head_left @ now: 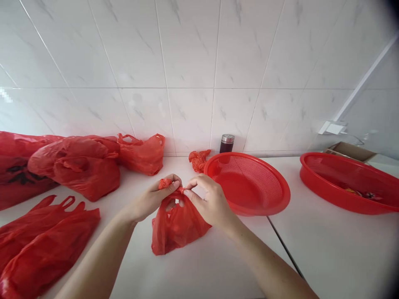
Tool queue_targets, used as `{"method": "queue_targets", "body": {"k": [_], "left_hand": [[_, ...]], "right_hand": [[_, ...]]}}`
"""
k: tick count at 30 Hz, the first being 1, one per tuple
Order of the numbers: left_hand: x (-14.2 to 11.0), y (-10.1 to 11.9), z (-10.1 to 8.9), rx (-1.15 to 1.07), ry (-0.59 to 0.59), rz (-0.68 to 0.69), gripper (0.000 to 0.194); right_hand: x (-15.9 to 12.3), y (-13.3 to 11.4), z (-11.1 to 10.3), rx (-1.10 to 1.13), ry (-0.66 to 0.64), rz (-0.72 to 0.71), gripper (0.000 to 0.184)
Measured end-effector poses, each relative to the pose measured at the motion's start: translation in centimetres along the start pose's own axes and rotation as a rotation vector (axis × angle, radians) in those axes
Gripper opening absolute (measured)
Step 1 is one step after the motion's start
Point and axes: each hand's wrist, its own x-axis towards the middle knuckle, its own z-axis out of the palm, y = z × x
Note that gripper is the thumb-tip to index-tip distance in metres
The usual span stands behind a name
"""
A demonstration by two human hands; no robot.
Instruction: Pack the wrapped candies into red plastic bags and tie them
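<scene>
A thin red plastic bag (183, 226) stands on the white table in front of me, its handles gathered and twisted at the top. My left hand (162, 193) pinches one side of the gathered handles, with a crumpled end poking up above the thumb. Close beside it, my right hand (207, 197) grips the other side between thumb and forefinger. Both hands are closed and nearly touch over the bag's mouth. What lies inside the bag cannot be made out.
Right of the bag is a red mesh basket (247, 156); another red basket (324, 195) holds small items. Behind are a dark flask (227, 143) and a crumpled red bag (198, 160). Full red bags (90, 166) and flat red bags (52, 241) lie left. A seam crosses the table (336, 249).
</scene>
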Motion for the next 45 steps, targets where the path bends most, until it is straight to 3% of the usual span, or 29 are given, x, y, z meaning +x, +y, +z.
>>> {"method": "queue_targets", "body": {"k": [2, 5, 10, 13, 16, 19, 21, 24, 30, 34, 36, 39, 42, 45], "left_hand": [[-0.1, -0.2, -0.3, 0.040, -0.033, 0.014, 0.033], [-0.2, -0.5, -1.0, 0.120, -0.058, 0.045, 0.033], [-0.4, -1.0, -0.9, 0.279, -0.137, -0.008, 0.012], [-0.4, -1.5, 0.1, 0.507, 0.060, 0.033, 0.022], [-0.2, -2.3, 1.3, 0.704, 0.337, 0.200, 0.029], [0.0, -3.7, 2.0, 0.736, 0.483, 0.371, 0.036], [-0.1, -5.1, 2.1, 0.689, 0.500, 0.341, 0.035], [-1.3, -7.8, 1.8, 0.608, 0.520, 0.183, 0.030], [-5.3, -14.2, 1.1, 0.461, 0.845, 0.014, 0.036], [-5.7, -15.9, 3.0, 0.258, 0.926, -0.058, 0.040], [-4.8, -15.5, 4.3, 0.208, 0.974, -0.041, 0.042], [-2.9, -14.4, 5.5, 0.315, 0.966, -0.022, 0.043], [-0.9, -14.2, 5.4, 0.440, 0.883, -0.054, 0.038], [0.4, -15.1, 4.6, 0.546, 0.807, -0.108, 0.031]], "right_hand": [[-0.3, -0.7, -0.7, 0.033, -0.047, -0.034, 0.006], [-0.7, -1.3, -1.3, 0.164, -0.242, -0.015, 0.010], [-0.7, 0.8, 0.6, 0.362, -0.204, 0.306, 0.034], [-0.9, 2.5, 2.2, 0.522, -0.282, 0.469, 0.037], [-1.4, 3.2, 2.8, 0.657, -0.322, 0.470, 0.031], [-1.7, 3.0, 2.5, 0.662, -0.289, 0.448, 0.023], [-2.2, 2.8, 2.2, 0.616, -0.221, 0.437, 0.027], [-3.7, 2.9, 1.9, 0.563, -0.080, 0.405, 0.031], [-8.8, 6.2, 2.3, 0.568, 0.222, 0.629, 0.035], [-9.8, 8.0, 3.2, 0.447, 0.346, 0.672, 0.036], [-9.1, 8.0, 4.0, 0.321, 0.334, 0.624, 0.035], [-7.8, 7.6, 5.4, 0.087, 0.197, 0.529, 0.035], [-7.1, 8.0, 6.6, -0.170, 0.029, 0.461, 0.036], [-7.1, 9.2, 7.0, -0.339, -0.103, 0.484, 0.035]]}}
